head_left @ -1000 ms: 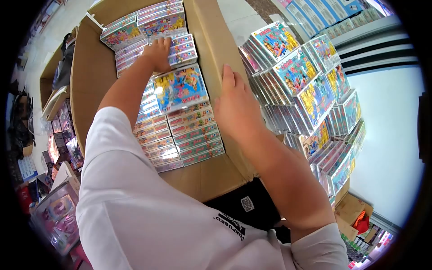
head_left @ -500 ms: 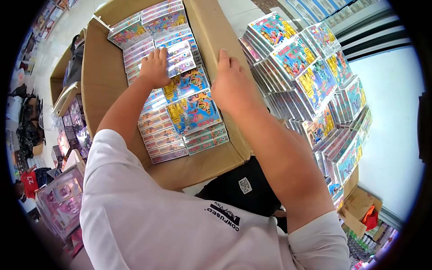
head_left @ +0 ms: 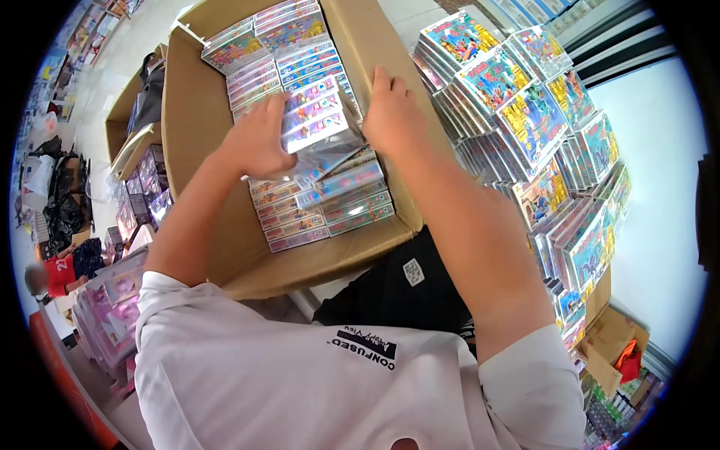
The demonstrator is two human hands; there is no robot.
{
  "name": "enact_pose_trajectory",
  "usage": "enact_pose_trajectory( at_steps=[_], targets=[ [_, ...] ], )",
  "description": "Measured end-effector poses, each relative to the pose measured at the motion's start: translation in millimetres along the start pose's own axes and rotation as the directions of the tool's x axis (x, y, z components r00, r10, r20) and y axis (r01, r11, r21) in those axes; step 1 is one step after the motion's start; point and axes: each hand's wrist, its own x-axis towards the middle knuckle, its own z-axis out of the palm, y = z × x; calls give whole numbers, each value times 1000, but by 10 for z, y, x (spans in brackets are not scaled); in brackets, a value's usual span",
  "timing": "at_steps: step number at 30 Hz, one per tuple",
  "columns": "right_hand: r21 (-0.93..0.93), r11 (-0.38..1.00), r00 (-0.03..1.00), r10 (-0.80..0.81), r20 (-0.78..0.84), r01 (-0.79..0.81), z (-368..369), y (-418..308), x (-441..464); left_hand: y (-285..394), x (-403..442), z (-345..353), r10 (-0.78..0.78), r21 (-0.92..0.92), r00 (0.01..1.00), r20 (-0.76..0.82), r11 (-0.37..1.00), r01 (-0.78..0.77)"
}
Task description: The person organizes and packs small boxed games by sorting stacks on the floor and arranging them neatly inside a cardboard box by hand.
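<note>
My left hand (head_left: 259, 142) is inside the big open carton (head_left: 187, 112), closed on a short stack of shiny wrapped boxes (head_left: 311, 116). The stack is tilted, with its white and purple ends facing up. Its fingertips are partly hidden behind the stack. Below it, a few boxes with blue edges (head_left: 341, 184) lie askew on tidy rows of thin boxes (head_left: 296, 229). More colourful boxes (head_left: 296, 34) fill the carton's far end. My right hand (head_left: 394, 112) grips the right wall of the carton, fingers over its top edge.
Tall stacks of colourful boxes (head_left: 529, 124) stand right of the carton. A smaller carton (head_left: 120, 124) with dark cloth is at the left. A person in red (head_left: 60, 274) is at the far left, near pink packages (head_left: 112, 315). An open carton (head_left: 611, 337) sits lower right.
My left hand has lifted and tilted the stack towards me. Flat-lying blue boxes beneath it now sit askew. My right hand stays on the carton wall. The view has shifted, showing more of the person in red.
</note>
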Motion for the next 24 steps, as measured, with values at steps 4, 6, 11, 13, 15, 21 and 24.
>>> enact_pose_trajectory(
  at_steps=[4,6,11,13,15,21,24],
  targets=[
    [-102,994,995,-47,-83,38,48,44,-19,116,-396,11,-49,-169,999,21,984,52],
    [-53,992,993,-115,-18,114,-21,113,-77,101,-631,-98,-144,-265,988,-50,956,125],
    [611,761,935,-342,97,215,-563,144,-149,99,-1149,-609,-312,-788,923,-225,616,16],
    [939,344,922,-358,147,-16,-770,65,-309,329,-1288,-935,-314,-869,920,-234,491,-54],
    [948,319,888,-439,140,9,-838,1,-532,410,-1319,-970,-304,-945,929,-211,307,-115],
    [997,-77,955,-296,1,-25,-1527,139,-1479,1331,-953,-659,-102,-994,988,-112,22,-110],
    [1000,-4,994,-107,0,0,-1623,703,-1894,1730,-731,-390,102,-998,994,41,44,37]
  ],
)
